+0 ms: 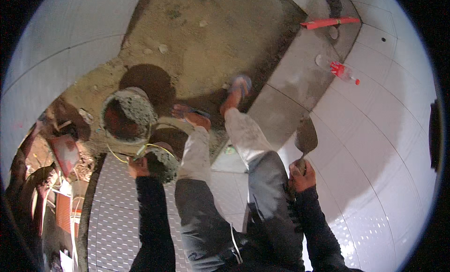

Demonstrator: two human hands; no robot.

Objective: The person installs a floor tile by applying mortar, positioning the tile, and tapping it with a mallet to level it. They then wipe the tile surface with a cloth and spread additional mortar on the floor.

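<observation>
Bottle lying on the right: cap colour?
The bottle cap is red; shows best in the head view.

trowel blade (pixel 307 135): grey-brown | mortar (pixel 162 167): grey | sleeves (pixel 152 220): black | bottle cap (pixel 357 81): red | tiles (pixel 114 197): white-dashed grey

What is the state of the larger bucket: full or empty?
Neither: the larger bucket looks partly filled. Gray mortar covers its right side inside, while its left inside looks dark and bare. The depth I cannot tell.

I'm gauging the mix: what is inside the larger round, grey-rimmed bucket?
Inside the larger bucket, rough grey mortar-like mix lies along the right side; a dark reddish-brown area shows at left. Whatever lies beneath the mix is covered.
</observation>
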